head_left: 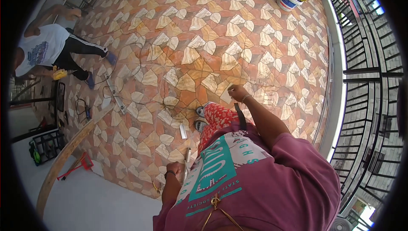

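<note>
Head view showed left hand [173, 168] and right hand [238, 93] closed, nothing visibly held; a step onto the trailing cable [140, 57] could have caused a trip.

On the tiled floor [238, 31] lies a metal strip [183, 131]. Left of the strip runs a wooden plank [70, 146]; far left and ahead, a co-worker [44, 46] holds a power drill [61, 74]. Behind the strip is the left hand [173, 168]; ahead and right, the right hand [239, 93]. Far ahead and right stands a bucket [287, 4]; far right, a railing [361, 70].
</note>
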Demonstrator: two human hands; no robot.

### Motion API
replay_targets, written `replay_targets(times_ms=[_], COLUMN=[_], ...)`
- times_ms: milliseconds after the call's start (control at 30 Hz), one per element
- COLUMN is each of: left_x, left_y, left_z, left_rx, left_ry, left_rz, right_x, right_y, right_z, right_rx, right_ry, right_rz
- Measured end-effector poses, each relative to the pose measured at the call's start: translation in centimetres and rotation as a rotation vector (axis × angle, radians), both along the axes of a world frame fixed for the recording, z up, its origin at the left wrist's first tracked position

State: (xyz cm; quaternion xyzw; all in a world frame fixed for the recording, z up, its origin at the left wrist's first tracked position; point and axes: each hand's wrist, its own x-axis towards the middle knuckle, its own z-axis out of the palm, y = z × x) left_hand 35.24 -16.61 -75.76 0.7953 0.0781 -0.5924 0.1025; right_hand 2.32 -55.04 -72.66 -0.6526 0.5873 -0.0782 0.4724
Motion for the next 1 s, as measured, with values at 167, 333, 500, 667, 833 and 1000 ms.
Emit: replay_targets(times_ms=[167, 333, 500, 667, 833, 1000], left_x=[6.6, 3.3, -10.1, -15.2, -13.1, -14.9], left_y=[-14.5, -30.1, -46.9, -54.4, -56.0, -69.5], left_z=[3.8, 4.6, 3.2, 3.5, 2.3, 1.0], left_rx=[-0.391, -0.611, -0.466, -0.302, -0.080, -0.004], left_ry=[-0.313, -0.305, -0.085, -0.030, -0.124, -0.130], left_rz=[0.407, 0.144, -0.276, -0.373, -0.182, -0.129], right_x=[-21.2, -25.5, -30.3, -35.7, -43.5, -44.9], right_y=[6.9, 7.2, 2.3, -11.8, -24.1, -31.6], right_z=[-5.9, -5.2, -9.6, -2.5, 0.0, -1.0], right_rx=[0.736, 0.808, 0.430, 0.491, 0.376, 0.244], right_ry=[0.168, -0.159, -0.070, -0.217, -0.454, -0.503], right_rz=[-1.031, -1.033, -0.663, -1.126, -1.337, -1.299])
